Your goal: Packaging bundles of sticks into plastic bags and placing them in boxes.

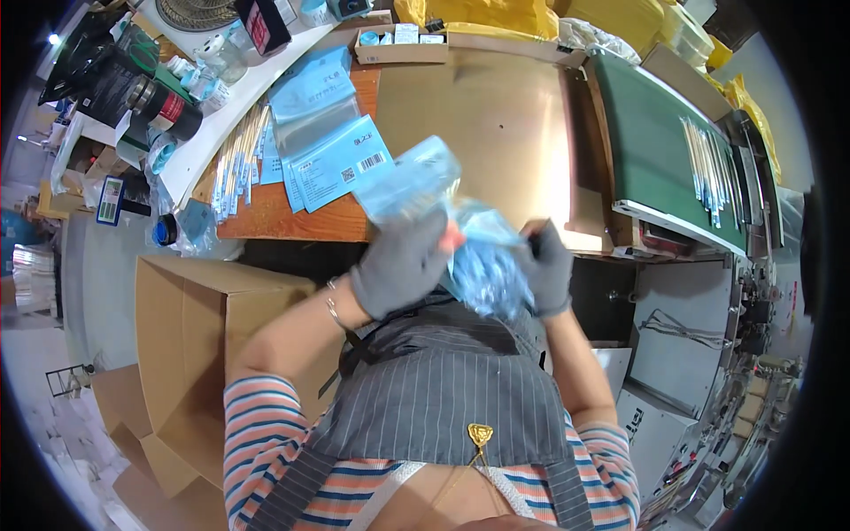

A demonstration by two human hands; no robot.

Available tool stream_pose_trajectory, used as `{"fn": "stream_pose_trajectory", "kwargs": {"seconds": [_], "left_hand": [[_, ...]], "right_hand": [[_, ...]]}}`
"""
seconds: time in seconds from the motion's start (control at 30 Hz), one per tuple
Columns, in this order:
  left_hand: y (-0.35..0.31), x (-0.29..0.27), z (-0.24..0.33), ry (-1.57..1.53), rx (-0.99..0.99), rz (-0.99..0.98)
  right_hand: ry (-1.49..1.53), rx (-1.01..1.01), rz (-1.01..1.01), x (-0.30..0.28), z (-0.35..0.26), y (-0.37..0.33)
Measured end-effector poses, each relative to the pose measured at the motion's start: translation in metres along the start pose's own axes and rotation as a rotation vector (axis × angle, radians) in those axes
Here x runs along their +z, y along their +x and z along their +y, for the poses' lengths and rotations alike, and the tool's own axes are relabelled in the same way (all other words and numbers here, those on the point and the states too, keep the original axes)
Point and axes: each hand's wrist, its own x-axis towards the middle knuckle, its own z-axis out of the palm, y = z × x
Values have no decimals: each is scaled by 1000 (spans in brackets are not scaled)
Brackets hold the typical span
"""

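Note:
My left hand (400,263), in a grey glove with its fingertips showing, is closed on a translucent light-blue plastic bag (412,180). The bag's upper part stands out above the fingers toward the table and is blurred. Between my hands hangs a shiny bundle of blue pieces (492,281), smeared by motion, so I cannot make out whether it is inside the bag. At the right side of this bundle my right hand (547,270), also gloved in grey, has curled fingers. They seem to pinch the plastic's edge, though the contact is partly hidden.
Flat blue printed pouches (341,168) lie on the wooden table (292,219) beside thin sticks (239,159). More sticks (708,168) rest on a green board (651,133) at right. A golden-brown panel (478,115) covers the middle. An open cardboard box (181,345) stands at my left.

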Motion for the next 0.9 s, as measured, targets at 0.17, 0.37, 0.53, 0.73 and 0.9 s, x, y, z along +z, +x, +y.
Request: {"fn": "stream_pose_trajectory", "kwargs": {"seconds": [0.17,0.37,0.53,0.73,0.9], "left_hand": [[74,-80,30,27,15,131],[83,-88,8,-452,-194,221],[18,-29,-67,-665,-950,104],[6,-18,-8,-335,-114,444],[63,-34,-30,74,-21,439]], "right_hand": [[-46,-489,108,-36,-114,71],[221,-250,-155,-58,-144,112],[319,-216,-199,-49,-134,129],[461,0,-136,-39,-158,141],[483,4,-28,-33,-109,163]]}}
